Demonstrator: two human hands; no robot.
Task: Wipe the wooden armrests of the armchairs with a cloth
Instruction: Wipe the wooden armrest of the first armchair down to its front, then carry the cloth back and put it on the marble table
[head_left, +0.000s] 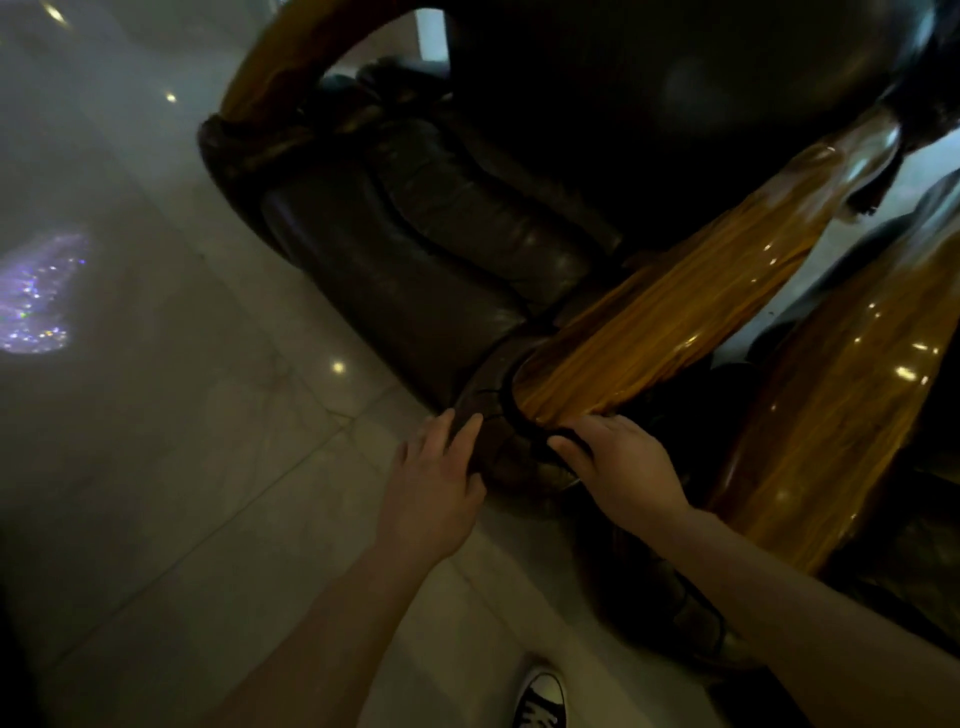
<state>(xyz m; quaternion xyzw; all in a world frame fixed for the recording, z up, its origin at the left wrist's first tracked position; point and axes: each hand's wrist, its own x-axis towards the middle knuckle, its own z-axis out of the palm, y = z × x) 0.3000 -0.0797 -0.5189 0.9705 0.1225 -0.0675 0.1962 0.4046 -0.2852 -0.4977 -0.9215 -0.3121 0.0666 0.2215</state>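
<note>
A dark leather armchair (441, 244) lies ahead with glossy amber wooden armrests. The near armrest (649, 332) runs from the upper right down to a carved dark front end (498, 431). My left hand (436, 483) rests flat on that carved end, fingers apart, holding nothing. My right hand (618, 462) presses on the armrest's front tip, fingers curled over a dark strip (563, 447); I cannot tell whether this is a cloth or the armrest's trim. The far armrest (275, 67) curves at the upper left.
A second armchair's wooden armrest (852, 405) stands close on the right, with a narrow gap between the two chairs. Pale glossy floor tiles (182, 467) spread to the left, showing a purple light reflection (41, 296). My black sneaker (540, 699) is at the bottom.
</note>
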